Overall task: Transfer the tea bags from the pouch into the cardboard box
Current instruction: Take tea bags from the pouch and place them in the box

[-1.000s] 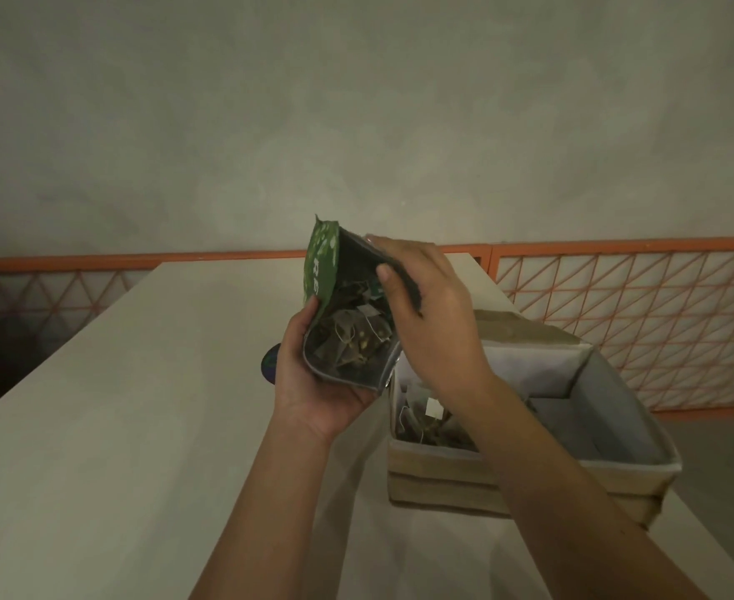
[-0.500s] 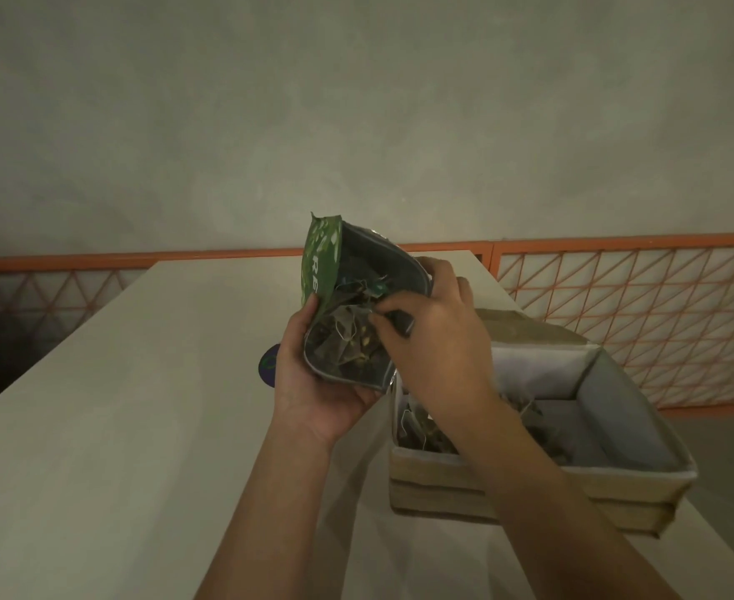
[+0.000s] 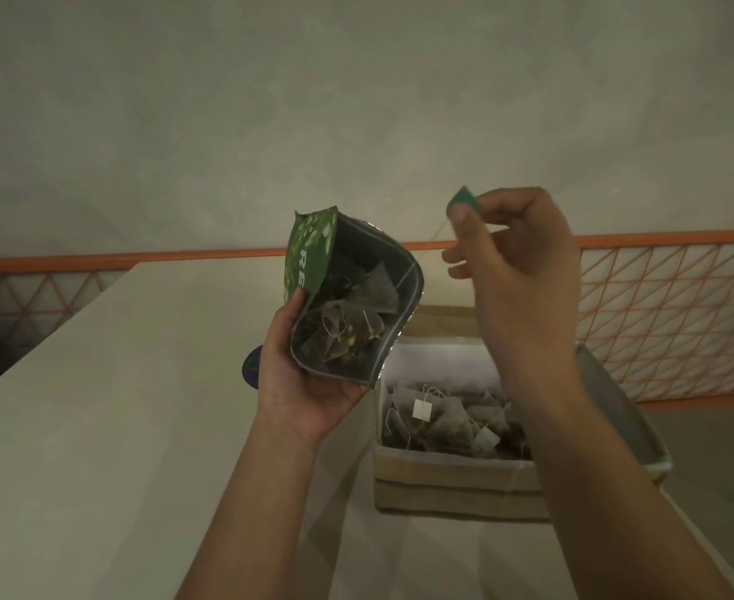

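My left hand (image 3: 308, 374) grips a green foil pouch (image 3: 313, 249) from below, its mouth open toward me, with several pyramid tea bags (image 3: 347, 326) inside. My right hand (image 3: 516, 270) is raised above and right of the pouch and pinches a small green tea-bag tag (image 3: 464, 203) between thumb and forefinger. A thin string (image 3: 430, 242) runs taut from the tag down to the pouch's mouth. The cardboard box (image 3: 456, 478) stands on the table under my right forearm, with several tea bags (image 3: 447, 415) lying in its left part.
The pale table (image 3: 96, 426) stretches left and toward me. A dark round purple object (image 3: 252, 365) lies on it, partly hidden behind my left hand. An orange lattice railing (image 3: 668, 313) runs behind the table, below a plain wall.
My right hand has come out of the pouch and risen up to the right, drawing a tag and its string out. The left hand keeps the pouch in place.
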